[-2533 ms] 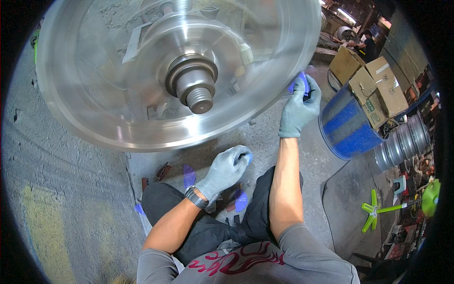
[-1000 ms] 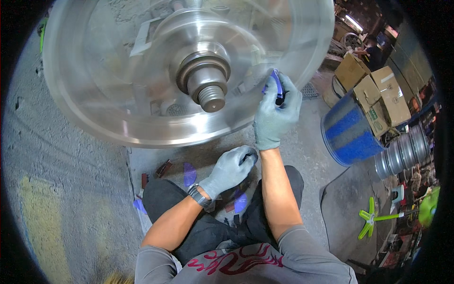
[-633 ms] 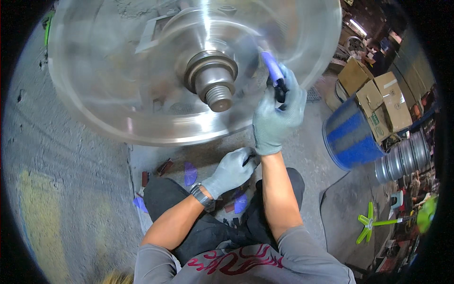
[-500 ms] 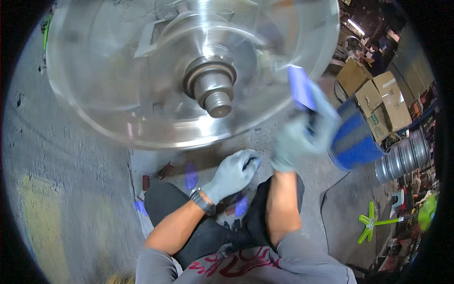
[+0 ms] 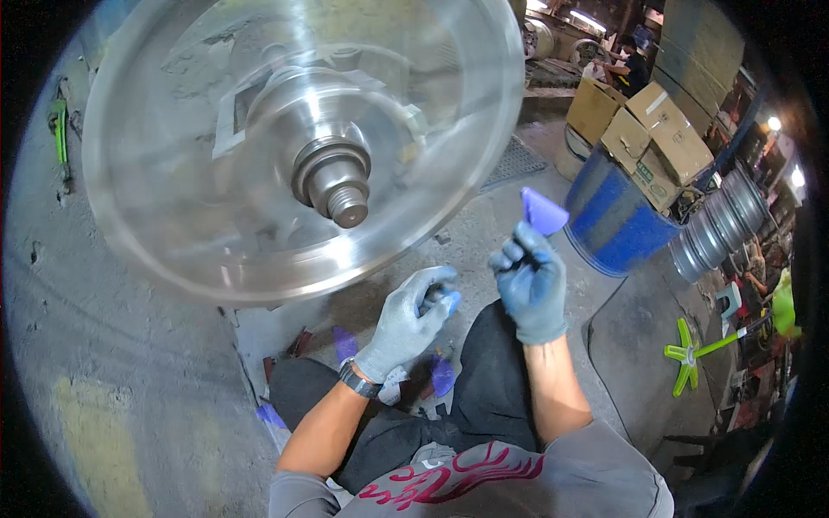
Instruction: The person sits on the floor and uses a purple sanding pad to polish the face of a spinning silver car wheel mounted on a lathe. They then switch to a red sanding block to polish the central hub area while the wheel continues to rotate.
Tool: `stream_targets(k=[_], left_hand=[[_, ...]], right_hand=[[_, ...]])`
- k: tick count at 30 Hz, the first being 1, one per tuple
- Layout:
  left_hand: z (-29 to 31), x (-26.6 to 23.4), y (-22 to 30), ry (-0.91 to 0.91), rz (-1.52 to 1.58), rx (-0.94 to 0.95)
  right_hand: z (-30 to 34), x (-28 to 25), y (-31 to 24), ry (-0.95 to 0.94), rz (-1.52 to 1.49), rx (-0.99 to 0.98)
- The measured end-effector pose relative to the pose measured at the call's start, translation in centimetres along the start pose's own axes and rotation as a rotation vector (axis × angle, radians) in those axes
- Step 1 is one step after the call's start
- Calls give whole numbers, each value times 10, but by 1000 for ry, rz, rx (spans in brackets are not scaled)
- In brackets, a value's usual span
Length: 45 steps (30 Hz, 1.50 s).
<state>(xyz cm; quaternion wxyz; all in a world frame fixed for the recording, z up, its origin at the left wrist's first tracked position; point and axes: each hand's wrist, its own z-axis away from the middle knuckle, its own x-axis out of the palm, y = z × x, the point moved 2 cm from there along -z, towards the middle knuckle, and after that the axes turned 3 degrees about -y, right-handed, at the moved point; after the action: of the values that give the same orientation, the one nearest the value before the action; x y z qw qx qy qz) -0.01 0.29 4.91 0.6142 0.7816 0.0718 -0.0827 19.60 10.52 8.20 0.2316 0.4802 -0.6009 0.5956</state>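
My right hand (image 5: 533, 289), in a grey glove with blue-stained fingers, is raised to the right of the wheel. Between its fingertips it pinches a folded piece of purple sandpaper (image 5: 543, 212). Below the wheel's lower rim, my left hand (image 5: 410, 315), gloved too, has loosely curled fingers with a gap to the thumb. Nothing shows in it. A large shiny metal wheel (image 5: 294, 272) is blurred by spinning, around a stepped shaft with a threaded end (image 5: 348, 207). Neither hand touches the wheel.
Purple pieces (image 5: 344, 344) and reddish-brown scraps (image 5: 300, 343) lie on the floor around my knees. To the right stand a blue drum (image 5: 609, 216) topped with cardboard boxes (image 5: 665, 129), stacked metal rims (image 5: 721, 220) and a green-legged stand (image 5: 684, 356). Another person (image 5: 633, 67) sits far back.
My right hand has come away from the wheel's edge, turning its palm side up with the purple sandpaper still held. The view has shifted, so the wheel appears lower and further left.
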Motion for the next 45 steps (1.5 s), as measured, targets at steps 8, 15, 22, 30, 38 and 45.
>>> stream_targets(k=[8,15,22,30,38,45], left_hand=[[-1,3,-10,-15,305,130],[-4,-6,-6,23,274,-20],[-9,-9,-17,342,-249,117],[-13,-14,-21,166,78,-16],[-12,-10,-38,-35,893,-173],[-10,-12,-20,134,533,-123]], right_hand=[[60,-29,73,-4,140,397],[62,-38,73,-205,187,601],[53,-22,61,-8,714,324],[39,-42,56,-77,723,294],[41,-47,57,-235,188,379],[37,-28,52,-25,510,156]])
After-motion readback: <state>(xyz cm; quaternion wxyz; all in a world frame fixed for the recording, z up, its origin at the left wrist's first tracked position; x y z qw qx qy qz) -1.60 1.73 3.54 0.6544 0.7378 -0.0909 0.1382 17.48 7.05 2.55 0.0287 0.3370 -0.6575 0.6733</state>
